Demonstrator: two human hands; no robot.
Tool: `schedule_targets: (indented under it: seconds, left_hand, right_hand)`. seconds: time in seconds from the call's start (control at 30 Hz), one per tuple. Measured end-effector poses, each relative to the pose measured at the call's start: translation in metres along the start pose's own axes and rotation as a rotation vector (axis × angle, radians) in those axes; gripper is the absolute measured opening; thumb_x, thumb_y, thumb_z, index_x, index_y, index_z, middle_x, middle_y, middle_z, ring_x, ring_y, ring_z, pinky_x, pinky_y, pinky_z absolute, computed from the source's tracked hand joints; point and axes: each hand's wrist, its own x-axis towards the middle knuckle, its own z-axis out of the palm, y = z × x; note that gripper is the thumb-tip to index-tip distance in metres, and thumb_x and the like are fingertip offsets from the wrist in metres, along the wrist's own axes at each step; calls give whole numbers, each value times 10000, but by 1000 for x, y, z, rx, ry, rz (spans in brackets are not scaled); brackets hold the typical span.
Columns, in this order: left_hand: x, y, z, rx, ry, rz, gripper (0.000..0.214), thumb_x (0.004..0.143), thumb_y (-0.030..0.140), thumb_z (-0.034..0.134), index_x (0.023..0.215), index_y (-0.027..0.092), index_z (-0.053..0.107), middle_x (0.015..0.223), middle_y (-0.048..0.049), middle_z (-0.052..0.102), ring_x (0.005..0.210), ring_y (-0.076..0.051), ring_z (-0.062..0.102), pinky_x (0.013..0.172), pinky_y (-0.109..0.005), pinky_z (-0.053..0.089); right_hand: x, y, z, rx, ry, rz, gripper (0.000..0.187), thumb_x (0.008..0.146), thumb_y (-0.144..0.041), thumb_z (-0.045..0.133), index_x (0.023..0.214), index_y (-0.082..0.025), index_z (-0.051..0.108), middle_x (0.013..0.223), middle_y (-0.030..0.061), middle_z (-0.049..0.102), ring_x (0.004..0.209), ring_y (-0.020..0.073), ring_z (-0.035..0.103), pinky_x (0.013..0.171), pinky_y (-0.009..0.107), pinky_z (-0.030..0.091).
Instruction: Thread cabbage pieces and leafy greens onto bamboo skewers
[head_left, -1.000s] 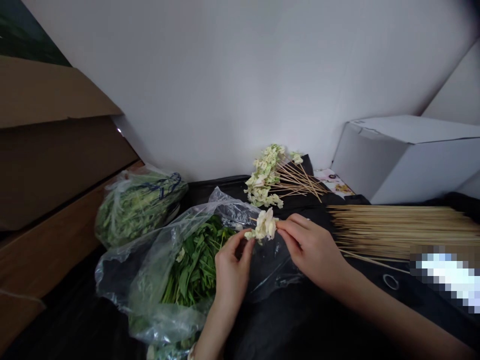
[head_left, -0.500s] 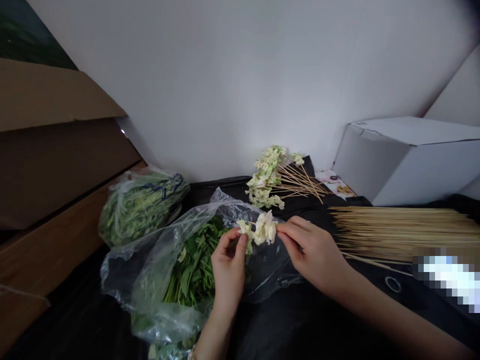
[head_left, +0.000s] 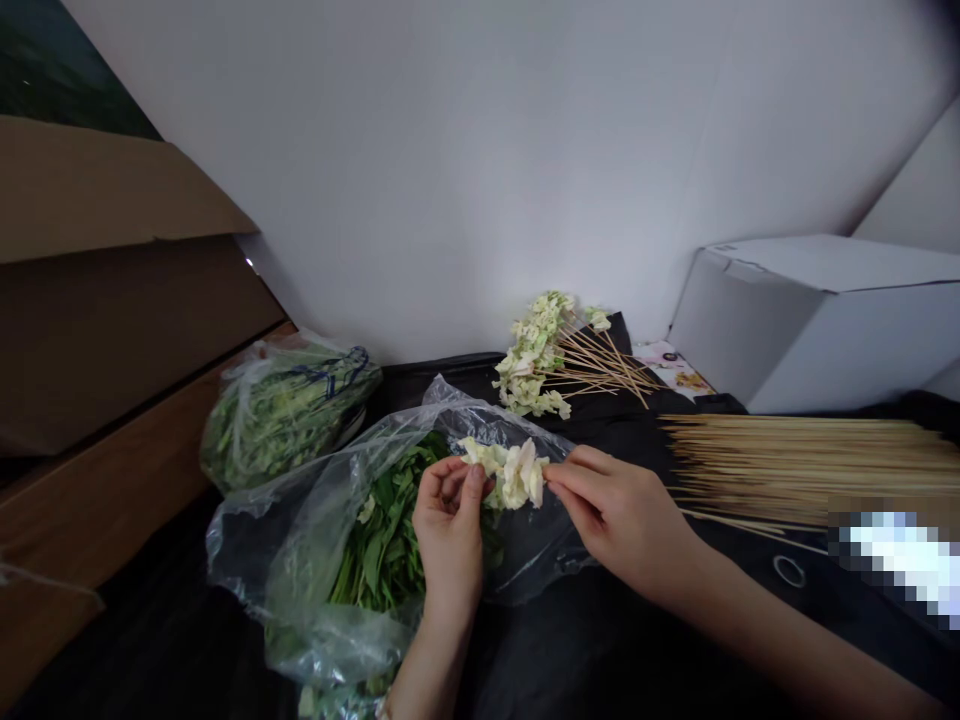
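Above a clear plastic bag (head_left: 307, 600) of leafy greens (head_left: 386, 545), both my hands work on pale cabbage leaves. My left hand (head_left: 450, 540) pinches a small leaf piece (head_left: 484, 456) between thumb and fingers. My right hand (head_left: 626, 510) is closed on the bamboo skewer, most of which the hand hides. A folded cabbage leaf (head_left: 521, 475) sits by the right fingertips, against the left piece. Behind my hands lies a pile of skewered cabbage leaves (head_left: 536, 350), sticks pointing right.
To the right rests a bundle of bare bamboo skewers (head_left: 802, 465), with a white box (head_left: 817, 310) behind it. A tied bag of greens (head_left: 292, 415) stands at left, beside cardboard (head_left: 112, 190). A white wall (head_left: 450, 180) rises behind.
Both hands have shifted slightly left and a little down with the cabbage leaves. The left piece now sits closer against the folded leaf, and the bit of stick between them no longer shows.
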Motion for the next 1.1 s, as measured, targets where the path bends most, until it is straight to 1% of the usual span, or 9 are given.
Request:
schedule_targets:
  seconds: [0.07, 0.13, 0.33, 0.4, 0.53, 0.67, 0.73, 0.93, 1.1]
  left_hand:
    - [0, 0, 0, -18, -8, -21, 340, 736, 353, 780, 998, 180, 650, 821, -3, 703, 739, -121, 674, 749, -244, 552]
    - [1, -1, 0, -18, -17, -36, 378, 730, 354, 785, 1041, 174, 668, 858, -19, 717, 768, -130, 685, 787, -263, 552]
    - [3, -7, -1, -26, 19, -38, 417, 655, 318, 839, 1020, 176, 698, 882, -21, 730, 833, -144, 686, 832, -275, 538]
    - [3, -9, -1, -36, 13, -42, 437, 635, 304, 851, 1022, 175, 696, 884, -23, 735, 839, -153, 687, 831, -283, 537]
    - [2, -9, -1, -45, -28, -33, 385, 662, 333, 834, 978, 168, 689, 872, -32, 736, 813, -162, 690, 810, -296, 539]
    - [3, -9, -3, -34, 8, 2, 338, 682, 351, 823, 924, 171, 670, 831, -8, 705, 786, -138, 668, 791, -268, 525]
    - [3, -10, -3, -34, 17, 5, 336, 684, 356, 821, 918, 171, 664, 840, -7, 693, 794, -139, 663, 796, -271, 523]
    - [1, -7, -1, -24, -12, -1, 308, 684, 343, 818, 902, 177, 676, 843, -11, 710, 808, -153, 671, 800, -279, 526]
    - [0, -6, 0, -19, -27, 26, 285, 671, 326, 827, 880, 188, 691, 826, -7, 721, 797, -153, 674, 777, -269, 530]
  right_hand:
    - [0, 0, 1, -6, -7, 4, 227, 926, -148, 471, 854, -212, 677, 835, 19, 617, 744, 138, 599, 676, 256, 430]
    - [0, 0, 2, -12, -11, 11, 231, 928, -153, 468, 842, -210, 674, 837, 20, 617, 745, 138, 600, 680, 259, 431]
    - [0, 1, 2, -40, -24, 27, 237, 928, -155, 457, 865, -211, 679, 859, 32, 623, 774, 150, 608, 701, 272, 438]
    - [-1, 1, 3, -39, -17, 24, 240, 927, -153, 455, 866, -213, 679, 862, 32, 625, 777, 149, 608, 708, 272, 440]
    - [-1, 2, 3, -31, -13, 23, 230, 924, -153, 461, 851, -215, 670, 859, 25, 620, 774, 147, 607, 705, 268, 440]
    - [-1, 1, 1, -34, -13, 31, 218, 920, -142, 467, 864, -212, 666, 857, 23, 615, 773, 148, 606, 710, 272, 437]
    - [-1, 0, 0, -29, -11, 30, 221, 921, -138, 465, 856, -209, 664, 858, 24, 616, 772, 149, 606, 712, 273, 438]
    - [-1, 1, 3, -27, -14, 31, 228, 928, -149, 463, 855, -209, 670, 843, 23, 616, 759, 145, 605, 697, 268, 438]
    - [-2, 2, 4, -16, -11, 24, 242, 930, -138, 452, 859, -205, 673, 831, 27, 613, 751, 144, 597, 703, 272, 437]
